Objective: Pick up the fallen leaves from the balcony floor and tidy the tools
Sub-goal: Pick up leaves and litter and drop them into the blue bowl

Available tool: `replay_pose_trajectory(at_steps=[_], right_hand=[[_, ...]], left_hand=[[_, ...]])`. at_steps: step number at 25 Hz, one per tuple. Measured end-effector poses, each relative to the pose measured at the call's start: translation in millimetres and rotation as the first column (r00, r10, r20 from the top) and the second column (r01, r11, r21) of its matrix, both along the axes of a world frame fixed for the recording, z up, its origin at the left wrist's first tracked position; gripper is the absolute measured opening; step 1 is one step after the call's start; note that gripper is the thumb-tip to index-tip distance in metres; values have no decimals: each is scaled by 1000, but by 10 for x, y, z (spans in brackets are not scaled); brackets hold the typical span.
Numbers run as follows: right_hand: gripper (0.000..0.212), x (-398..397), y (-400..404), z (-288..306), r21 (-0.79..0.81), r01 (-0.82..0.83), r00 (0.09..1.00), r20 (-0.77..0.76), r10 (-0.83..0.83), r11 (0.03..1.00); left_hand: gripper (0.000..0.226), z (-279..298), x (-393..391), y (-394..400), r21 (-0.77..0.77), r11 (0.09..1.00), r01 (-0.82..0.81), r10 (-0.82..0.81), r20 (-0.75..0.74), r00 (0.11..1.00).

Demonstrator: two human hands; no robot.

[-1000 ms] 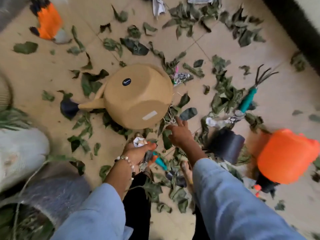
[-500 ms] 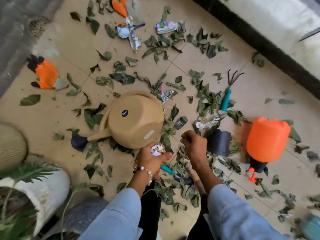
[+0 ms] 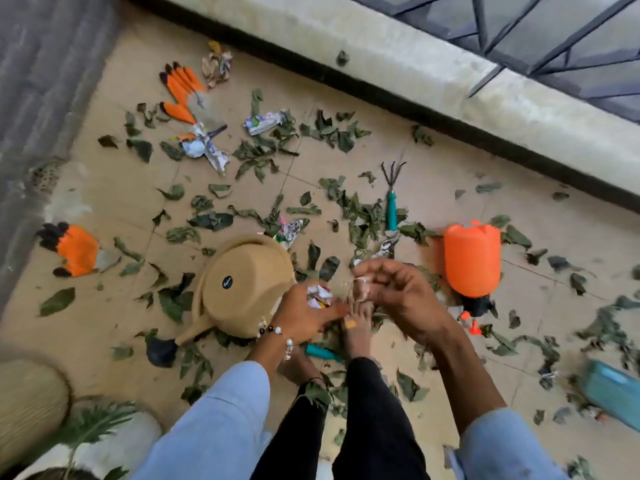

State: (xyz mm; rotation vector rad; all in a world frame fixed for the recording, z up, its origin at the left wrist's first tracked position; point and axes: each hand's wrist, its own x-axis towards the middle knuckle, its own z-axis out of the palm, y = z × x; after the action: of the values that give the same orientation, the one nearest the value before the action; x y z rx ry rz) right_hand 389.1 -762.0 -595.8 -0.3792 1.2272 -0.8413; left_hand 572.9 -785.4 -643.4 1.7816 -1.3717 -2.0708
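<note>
Green fallen leaves (image 3: 211, 220) lie scattered over the beige tiled floor. My left hand (image 3: 304, 318) grips a crumpled paper ball (image 3: 319, 295) beside the overturned tan watering can (image 3: 242, 289). My right hand (image 3: 398, 292) pinches a small pale scrap with thin strings (image 3: 361, 286) just right of the paper. A teal-handled hand rake (image 3: 392, 206) lies beyond my hands. An orange spray bottle (image 3: 472, 258) lies on its side to the right. Part of another teal tool handle (image 3: 320, 352) shows by my bare feet.
Two orange gloves (image 3: 181, 88) (image 3: 74, 249) and crumpled papers (image 3: 204, 148) (image 3: 265, 123) lie at the far left. A concrete kerb (image 3: 381, 53) with railing borders the far side. Plant pots (image 3: 31, 400) (image 3: 114, 441) stand at lower left; a teal object (image 3: 613, 389) lies right.
My right hand has left the floor holding a scrap and moved up beside my left hand. Both hands now meet in front of me, and the view has tipped up toward the kerb.
</note>
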Motion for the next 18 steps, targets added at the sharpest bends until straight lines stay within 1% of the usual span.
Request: replay_pose_trajectory(at_steps=[1, 2, 3, 4, 5, 6, 7, 8, 10, 11, 12, 13, 14, 15, 16, 17, 18], right_hand=[[15, -126, -18, -202, 82, 46, 972, -233, -26, 996], [13, -254, -40, -470, 179, 51, 846, -530, 53, 982], [15, -367, -51, -773, 303, 5, 633, -739, 231, 953], [20, -443, -58, -1072, 444, -97, 435, -786, 439, 891], [24, -485, -61, -1378, 566, -251, 267, -740, 618, 785], [29, -491, -58, -1642, 641, -409, 114, -670, 733, 649], [33, -482, -61, -1892, 681, -520, -17, -612, 791, 516], [38, -463, -85, -2141, 705, -587, -140, -572, 808, 397], [43, -397, -130, -2571, 744, -643, -385, -518, 764, 180], [45, -372, -144, -2751, 762, -640, -478, -498, 724, 100], [46, -362, -165, -2873, 772, -633, -536, -486, 690, 52], [44, -368, -171, -2963, 769, -637, -545, -497, 675, 53], [40, -385, -174, -2987, 750, -651, -501, -543, 675, 120], [35, -406, -175, -2976, 706, -663, -399, -616, 679, 251], [31, -428, -180, -2919, 635, -646, -248, -699, 671, 422], [26, -461, -183, -2818, 532, -586, -48, -776, 628, 612], [19, -496, -197, -2644, 393, -460, 184, -835, 518, 796]], left_hand=[[36, -10, -70, -39, 54, 992, -117, 116, 21, 993], [41, -64, -120, -93, 98, 974, -204, 200, 54, 978], [45, -145, -147, -149, 113, 958, -264, 257, 76, 963], [47, -265, -162, -199, 113, 950, -291, 282, 90, 955], [47, -418, -183, -249, 108, 944, -312, 302, 97, 948], [44, -554, -202, -279, 107, 944, -313, 303, 100, 948], [42, -678, -231, -319, 113, 943, -313, 301, 112, 947], [42, -859, -275, -356, 118, 943, -311, 296, 130, 946], [43, -1152, -365, -432, 119, 934, -336, 313, 174, 934], [46, -1275, -409, -470, 117, 926, -358, 333, 191, 923], [53, -1391, -447, -501, 109, 922, -371, 345, 201, 917], [59, -1484, -484, -523, 90, 923, -374, 349, 214, 912], [64, -1540, -509, -538, 58, 928, -368, 346, 233, 909], [70, -1562, -518, -546, 21, 937, -349, 331, 266, 905], [73, -1541, -522, -546, -15, 948, -318, 307, 314, 899], [68, -1507, -516, -537, -48, 962, -269, 268, 363, 892], [56, -1416, -533, -538, -84, 973, -214, 230, 389, 892]])
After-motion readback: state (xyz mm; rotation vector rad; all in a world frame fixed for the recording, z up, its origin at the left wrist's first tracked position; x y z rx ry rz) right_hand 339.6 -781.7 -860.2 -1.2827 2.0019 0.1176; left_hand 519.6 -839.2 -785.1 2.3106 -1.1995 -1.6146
